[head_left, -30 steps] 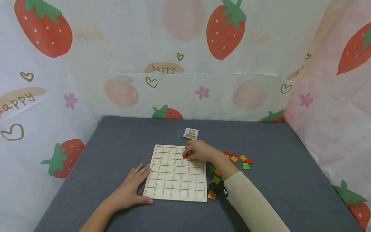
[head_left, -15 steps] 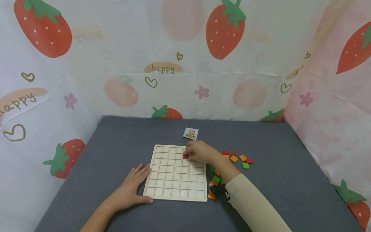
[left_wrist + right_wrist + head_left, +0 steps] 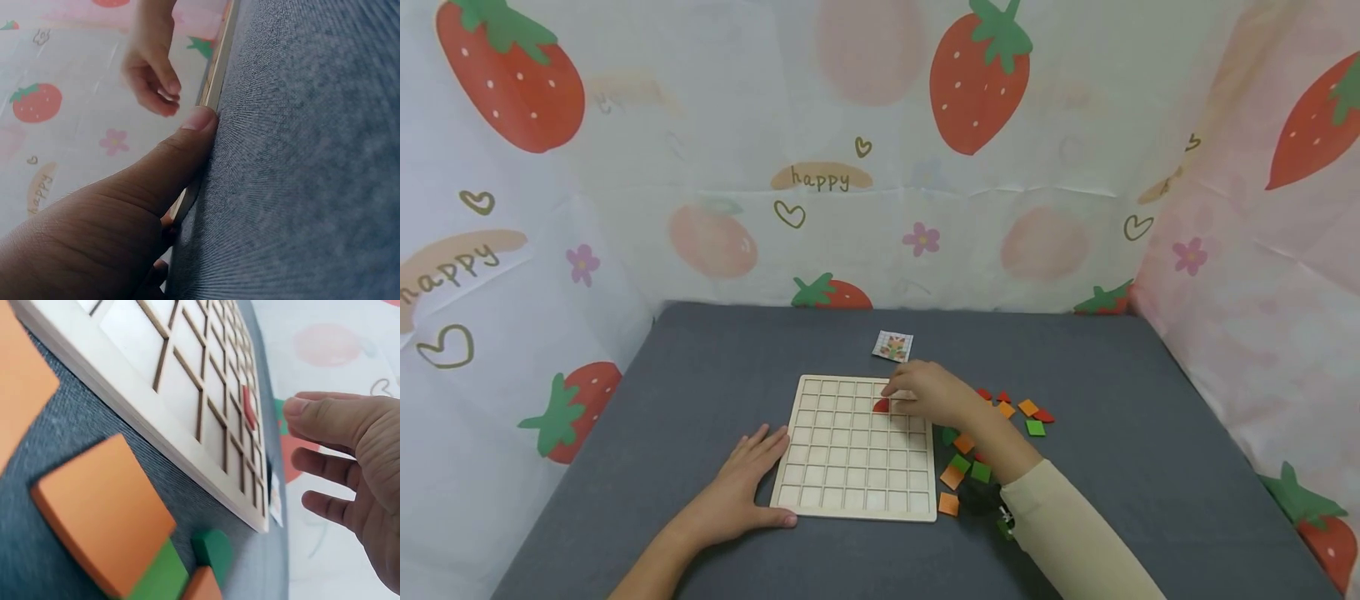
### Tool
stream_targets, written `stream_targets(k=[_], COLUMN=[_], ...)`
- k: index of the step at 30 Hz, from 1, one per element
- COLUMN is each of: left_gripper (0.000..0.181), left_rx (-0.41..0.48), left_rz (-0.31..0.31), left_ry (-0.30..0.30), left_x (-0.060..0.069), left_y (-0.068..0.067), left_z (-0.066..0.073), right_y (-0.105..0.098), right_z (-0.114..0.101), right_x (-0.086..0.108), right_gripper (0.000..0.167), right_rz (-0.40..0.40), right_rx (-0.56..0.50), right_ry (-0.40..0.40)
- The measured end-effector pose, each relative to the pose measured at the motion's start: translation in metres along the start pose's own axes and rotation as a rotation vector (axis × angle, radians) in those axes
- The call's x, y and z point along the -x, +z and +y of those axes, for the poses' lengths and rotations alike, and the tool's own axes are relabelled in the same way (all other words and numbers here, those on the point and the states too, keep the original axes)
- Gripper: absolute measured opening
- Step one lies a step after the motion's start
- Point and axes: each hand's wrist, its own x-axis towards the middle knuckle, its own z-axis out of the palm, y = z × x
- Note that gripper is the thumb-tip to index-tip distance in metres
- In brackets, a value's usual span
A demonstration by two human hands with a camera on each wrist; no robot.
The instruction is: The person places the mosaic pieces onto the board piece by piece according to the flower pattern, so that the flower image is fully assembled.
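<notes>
A light wooden grid board lies flat on the dark table. One red piece sits in a square near its back edge, toward the right; the right wrist view shows this red piece too. My right hand hovers just right of that piece with fingers loosely bent and apart, holding nothing, as the right wrist view also shows. Spread along the board's left side and front left corner, my left hand touches its edge. In the left wrist view the thumb rests along the board's rim.
Behind the board lies a small patterned card. Loose orange, green and red pieces are scattered right of the board, some partly under my right forearm. A strawberry-printed cloth stands around the table.
My right hand has let go of the red piece and moved slightly right and up, leaving the piece in view on the board. The left hand stays in place.
</notes>
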Motion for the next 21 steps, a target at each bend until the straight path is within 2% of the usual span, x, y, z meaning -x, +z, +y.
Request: stream_targets(k=[6, 15, 21], left_gripper=[0.121, 0.120, 0.119], left_rx=[-0.022, -0.015, -0.019], left_rz=[-0.012, -0.008, -0.004], left_ry=[-0.001, -0.006, -0.001], left_x=[0.001, 0.002, 0.004], left_y=[-0.002, -0.002, -0.002], left_z=[0.001, 0.004, 0.006], right_y=[-0.017, -0.037, -0.046], right_z=[-0.005, 0.000, 0.006], right_x=[0.014, 0.036, 0.053], right_gripper=[0.027, 0.029, 0.029], right_rz=[0.027, 0.101, 0.133], right_rx=[0.015, 0.105, 0.088], right_ry=[0.003, -0.019, 0.028])
